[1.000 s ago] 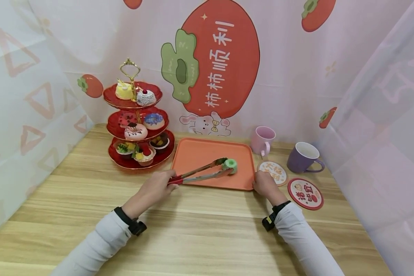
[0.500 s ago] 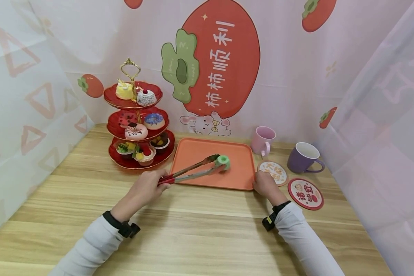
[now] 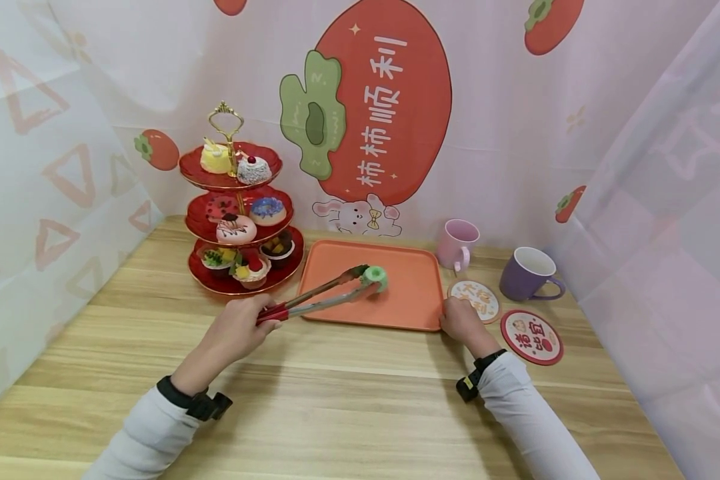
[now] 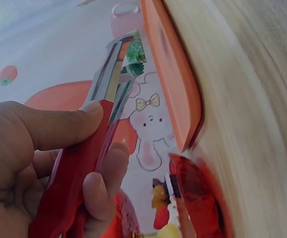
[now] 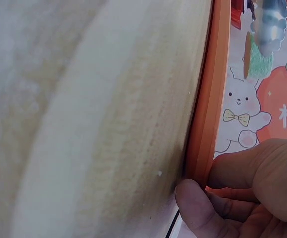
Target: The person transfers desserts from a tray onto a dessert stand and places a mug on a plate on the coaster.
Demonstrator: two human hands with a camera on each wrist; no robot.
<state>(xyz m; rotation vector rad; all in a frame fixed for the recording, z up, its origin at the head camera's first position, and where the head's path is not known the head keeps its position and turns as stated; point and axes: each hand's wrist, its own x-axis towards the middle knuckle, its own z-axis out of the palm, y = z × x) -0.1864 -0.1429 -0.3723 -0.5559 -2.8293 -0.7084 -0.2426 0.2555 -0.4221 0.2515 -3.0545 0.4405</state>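
Observation:
My left hand (image 3: 237,331) grips a pair of tongs (image 4: 79,163) by their red handles, fingers below and thumb on top. Between the tong tips sits a small green ring-topped cake (image 3: 375,278), held above the orange tray (image 3: 414,300). The left wrist view shows the cake raised clear of the tray. With thumb and fingers my right hand (image 5: 243,193) pinches the tray's near right corner. Left of the tray stands a red three-tier stand (image 3: 246,288) bearing several cakes, donuts and tarts.
Behind the tray's right end is a pink mug (image 3: 456,243). A purple mug (image 3: 525,277) stands farther right. Two round coasters, one white (image 3: 477,301) and one red-rimmed (image 3: 531,338), lie near the right hand. A printed curtain (image 3: 492,167) closes off the back.
My left hand has moved left with the tongs, carrying the green cake from the tray's right half towards its middle. The right hand has stayed at the tray's corner.

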